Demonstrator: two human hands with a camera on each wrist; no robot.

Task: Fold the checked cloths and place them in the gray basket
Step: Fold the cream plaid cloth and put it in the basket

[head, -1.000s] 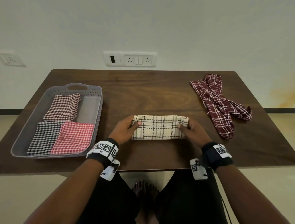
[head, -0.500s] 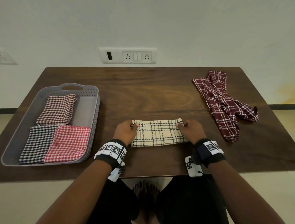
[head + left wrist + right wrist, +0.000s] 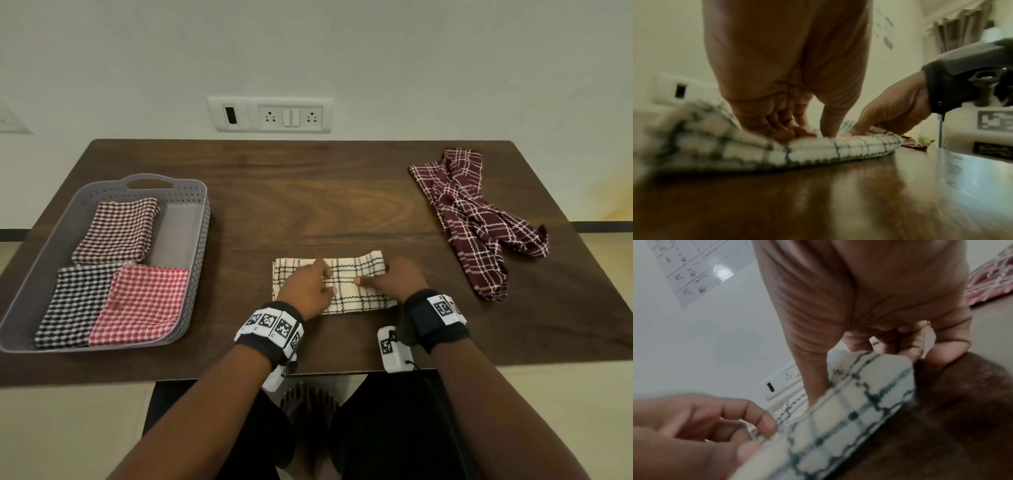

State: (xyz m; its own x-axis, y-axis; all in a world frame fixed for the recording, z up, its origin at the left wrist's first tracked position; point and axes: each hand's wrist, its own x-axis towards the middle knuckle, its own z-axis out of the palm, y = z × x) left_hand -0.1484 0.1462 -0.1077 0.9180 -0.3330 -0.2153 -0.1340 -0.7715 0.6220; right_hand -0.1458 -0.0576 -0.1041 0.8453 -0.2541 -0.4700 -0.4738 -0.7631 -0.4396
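A cream checked cloth (image 3: 356, 298), folded into a strip, lies on the table's near middle. My left hand (image 3: 327, 282) sits on the strip's middle with curled fingers, index on top and thumb at the near edge, pinching it. My right hand (image 3: 371, 277) pinches the strip's right end, which is lifted off the table and curls leftward. The right wrist view shows that raised end of the cloth (image 3: 849, 418) under the right hand (image 3: 890, 353). The gray basket (image 3: 201, 240) stands at the left with three folded checked cloths inside. A maroon checked cloth (image 3: 476, 222) lies crumpled at the far right.
The dark wooden table (image 3: 308, 205) ends just in front of my wrists. A white socket panel (image 3: 270, 114) is on the wall behind. The basket's right half at the back shows bare floor (image 3: 174, 236).
Both hands left the strip's far corners. The left hand slid from the left end to the middle, and the right hand raised the right end and brought it leftward.
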